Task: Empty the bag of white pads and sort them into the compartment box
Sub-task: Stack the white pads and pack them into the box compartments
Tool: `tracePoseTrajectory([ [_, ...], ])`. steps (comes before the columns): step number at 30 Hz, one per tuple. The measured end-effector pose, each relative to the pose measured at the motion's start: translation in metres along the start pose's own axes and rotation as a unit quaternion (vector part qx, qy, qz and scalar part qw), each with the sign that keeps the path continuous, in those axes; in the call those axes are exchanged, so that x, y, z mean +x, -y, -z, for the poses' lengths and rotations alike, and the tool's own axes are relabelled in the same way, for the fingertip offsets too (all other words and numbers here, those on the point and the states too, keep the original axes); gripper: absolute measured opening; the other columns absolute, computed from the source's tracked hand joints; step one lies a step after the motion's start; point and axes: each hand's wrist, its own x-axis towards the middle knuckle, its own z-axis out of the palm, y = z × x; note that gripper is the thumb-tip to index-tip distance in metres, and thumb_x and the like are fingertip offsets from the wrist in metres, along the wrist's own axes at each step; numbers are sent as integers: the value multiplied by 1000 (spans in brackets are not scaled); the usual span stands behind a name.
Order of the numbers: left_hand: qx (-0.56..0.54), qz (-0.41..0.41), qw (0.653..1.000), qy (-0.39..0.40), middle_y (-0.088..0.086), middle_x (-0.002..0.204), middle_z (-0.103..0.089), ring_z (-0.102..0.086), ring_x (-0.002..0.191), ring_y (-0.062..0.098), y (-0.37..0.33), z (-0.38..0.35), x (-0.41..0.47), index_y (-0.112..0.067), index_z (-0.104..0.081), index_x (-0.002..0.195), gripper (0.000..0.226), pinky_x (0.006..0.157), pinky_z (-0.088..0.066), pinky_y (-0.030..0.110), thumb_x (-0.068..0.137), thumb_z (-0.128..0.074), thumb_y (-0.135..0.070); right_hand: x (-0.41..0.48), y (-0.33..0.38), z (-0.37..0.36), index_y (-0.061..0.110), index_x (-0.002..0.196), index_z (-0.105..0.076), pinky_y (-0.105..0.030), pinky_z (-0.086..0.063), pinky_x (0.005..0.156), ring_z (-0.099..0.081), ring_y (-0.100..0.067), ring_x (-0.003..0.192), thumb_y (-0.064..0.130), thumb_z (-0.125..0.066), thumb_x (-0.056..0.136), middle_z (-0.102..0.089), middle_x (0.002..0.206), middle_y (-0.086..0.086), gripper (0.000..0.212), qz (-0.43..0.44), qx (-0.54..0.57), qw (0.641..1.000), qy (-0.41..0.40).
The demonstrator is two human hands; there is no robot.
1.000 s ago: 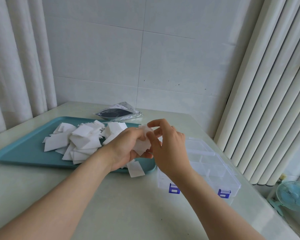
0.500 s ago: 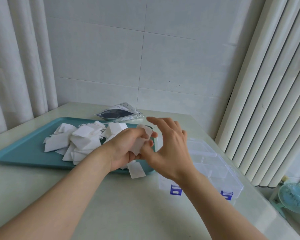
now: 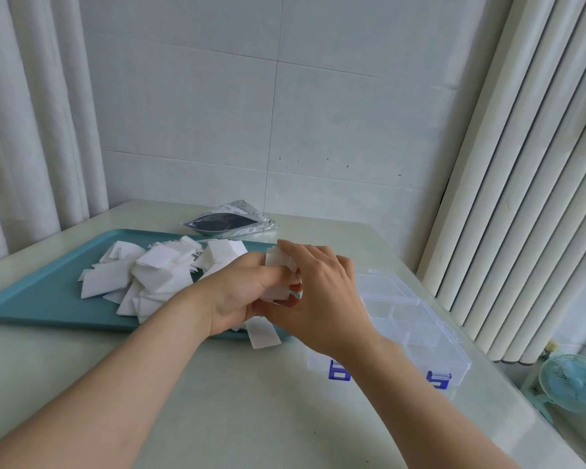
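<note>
Plainly, both hands meet over the tray's [image 3: 48, 299] right end, sharing a small stack [image 3: 278, 265] of white pads. The left hand [image 3: 237, 292] has its fingers curled round the stack's lower part. The right hand [image 3: 322, 299] lays its index finger along the top edge and closes its thumb from below, so the stack is pinched between the two hands. The stack stands almost upright. Its pads are thin, square-cut and slightly fanned at the corners.

From the hands, the pile of pads [image 3: 156, 275] lies at nine to ten o'clock, heaped loosely on the teal tray, the pieces overlapping at all angles, flat and matte white. One pad [image 3: 263, 335] at six o'clock hangs over the tray's near rim onto the table [image 3: 217, 401].

At eleven o'clock, beyond the tray, the bag [image 3: 227, 222] lies flat, silvery with a dark panel facing up. At three to four o'clock sits the box [image 3: 420, 330], clear plastic, divided into compartments, with two blue latches [image 3: 339, 370] on its near side. Part of it is hidden behind the right wrist. No pads can be made out inside it. A small fan [image 3: 570, 382] stands lower down, off the table at four o'clock.
</note>
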Motion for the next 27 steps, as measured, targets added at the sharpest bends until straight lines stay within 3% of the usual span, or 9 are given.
tracePoseTrajectory([
  [3,1,-6,1000,17,-1,70,-65,-63,67,13,-3,-4,-3,-13,-70,88,10,57,-52,25,96,-66,-8,1,1,0,29,145,-50,-35,-33,103,-50,-14,123,58,-80,71,-58,135,16,85,6,-9,1000,-5],
  [6,10,-11,1000,20,1,73,-64,-62,73,17,-5,-5,-4,-12,-71,87,3,65,-54,30,89,-70,-10,2,1,2,28,146,-50,-31,-31,98,-51,-16,120,54,-81,74,-60,131,13,82,-3,-6,1000,-10],
  [14,7,-22,1000,18,0,82,-71,-69,80,13,-8,-6,-6,-12,-72,102,8,64,-55,26,97,-65,-11,2,1,0,31,149,-47,-34,-38,100,-53,-14,120,52,-82,76,-60,132,14,84,-7,23,1000,-6],
  [18,-10,-21,999,22,-5,69,-68,-67,66,10,-9,-7,-9,-15,-71,86,21,57,-53,23,99,-59,-4,1,-1,1,35,150,-44,-38,-41,102,-52,-14,121,45,-81,76,-54,134,15,84,-1,41,999,-3],
  [23,-24,-19,1000,-2,8,86,-69,-69,75,17,-8,-3,-8,-14,-76,93,12,62,-56,28,94,-66,-7,0,-3,0,39,148,-43,-43,-44,103,-52,-13,119,45,-79,78,-53,130,16,79,19,74,997,6],
  [27,-32,10,999,-9,11,83,-59,-64,70,23,-6,0,-6,-14,-74,88,5,65,-53,31,90,-70,-12,-1,-3,1,39,151,-39,-39,-40,107,-49,-14,121,44,-77,79,-50,132,16,82,27,88,996,21],
])
